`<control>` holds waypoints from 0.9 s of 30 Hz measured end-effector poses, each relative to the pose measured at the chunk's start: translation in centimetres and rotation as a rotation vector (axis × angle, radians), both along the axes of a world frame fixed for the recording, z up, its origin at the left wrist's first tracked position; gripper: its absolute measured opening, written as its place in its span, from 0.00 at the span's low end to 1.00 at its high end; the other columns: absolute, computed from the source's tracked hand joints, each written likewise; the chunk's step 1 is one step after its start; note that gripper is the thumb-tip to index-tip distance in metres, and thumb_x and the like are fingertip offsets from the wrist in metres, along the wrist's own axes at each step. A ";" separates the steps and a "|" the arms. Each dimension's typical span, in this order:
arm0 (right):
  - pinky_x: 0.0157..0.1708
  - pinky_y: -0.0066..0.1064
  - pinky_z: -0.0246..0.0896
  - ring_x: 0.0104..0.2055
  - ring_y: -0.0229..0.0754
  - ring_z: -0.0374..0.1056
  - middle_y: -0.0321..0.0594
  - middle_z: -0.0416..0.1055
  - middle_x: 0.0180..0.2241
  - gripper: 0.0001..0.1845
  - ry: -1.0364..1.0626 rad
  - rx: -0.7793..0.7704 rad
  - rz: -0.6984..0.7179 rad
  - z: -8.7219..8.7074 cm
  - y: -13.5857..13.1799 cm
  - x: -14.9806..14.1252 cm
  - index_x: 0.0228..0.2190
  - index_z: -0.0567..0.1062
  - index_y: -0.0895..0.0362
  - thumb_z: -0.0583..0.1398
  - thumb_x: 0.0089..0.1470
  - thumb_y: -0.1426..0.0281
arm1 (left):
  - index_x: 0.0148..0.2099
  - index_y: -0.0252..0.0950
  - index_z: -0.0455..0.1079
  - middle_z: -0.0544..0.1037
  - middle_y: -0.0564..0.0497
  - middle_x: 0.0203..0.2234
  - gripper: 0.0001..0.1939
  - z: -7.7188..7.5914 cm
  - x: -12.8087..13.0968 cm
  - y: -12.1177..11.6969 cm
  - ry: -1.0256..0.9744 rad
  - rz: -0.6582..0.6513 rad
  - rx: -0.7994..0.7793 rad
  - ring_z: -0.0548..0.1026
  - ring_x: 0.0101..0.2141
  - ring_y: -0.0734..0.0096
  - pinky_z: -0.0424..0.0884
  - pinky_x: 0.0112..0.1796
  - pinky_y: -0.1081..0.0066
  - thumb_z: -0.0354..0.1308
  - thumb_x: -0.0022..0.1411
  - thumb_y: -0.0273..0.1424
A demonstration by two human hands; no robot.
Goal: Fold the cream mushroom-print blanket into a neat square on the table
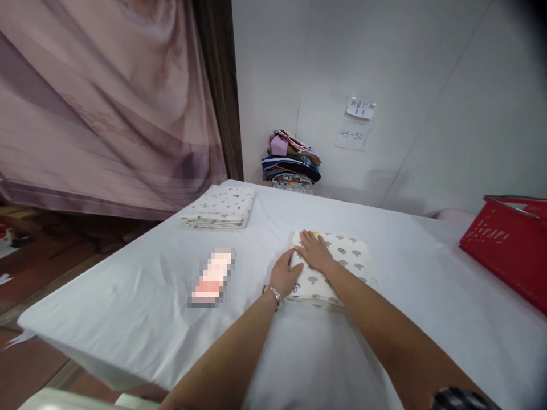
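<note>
A folded white cloth with grey and green mushroom prints [352, 259] lies on the white-covered table in front of me. My right hand [315, 251] rests flat on its upper left part, fingers stretched out. At the cloth's left edge is my left hand [287, 276], a bracelet on its wrist. Its thumb reaches over the top of the cloth, and its fingers extend along the side, apart from the thumb. Farther back on the left lies another folded white cloth with small prints [226, 205].
A blurred-out flat object [213, 277] lies left of my hands. On the right stands a red basket [508, 239]. A stack of folded fabrics [291, 162] sits by the back wall, below paper notes [351, 136]. A pinkish curtain [128, 114] hangs at the left.
</note>
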State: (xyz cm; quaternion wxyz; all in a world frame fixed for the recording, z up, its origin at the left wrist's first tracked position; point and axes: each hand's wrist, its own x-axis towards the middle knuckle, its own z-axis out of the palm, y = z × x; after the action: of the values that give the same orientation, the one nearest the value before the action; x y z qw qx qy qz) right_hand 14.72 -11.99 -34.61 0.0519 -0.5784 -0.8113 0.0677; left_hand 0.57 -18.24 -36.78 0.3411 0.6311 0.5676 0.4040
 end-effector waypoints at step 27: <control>0.62 0.37 0.38 0.65 0.44 0.41 0.44 0.45 0.63 0.35 0.694 -0.010 -0.653 0.0 -2.8 14.2 0.60 0.53 0.59 0.50 0.55 0.56 | 0.57 0.36 0.62 0.72 0.47 0.49 0.26 -0.1 -0.4 0.4 0.011 -0.012 -0.058 0.70 0.47 0.63 0.64 0.50 0.64 0.56 0.55 0.34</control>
State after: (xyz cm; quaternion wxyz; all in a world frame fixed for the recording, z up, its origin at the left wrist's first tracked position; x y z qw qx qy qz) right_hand 28.92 -14.78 -34.64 0.3355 -0.7467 -0.5213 0.2411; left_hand 0.14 -17.87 -36.85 0.3586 0.6263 0.5772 0.3820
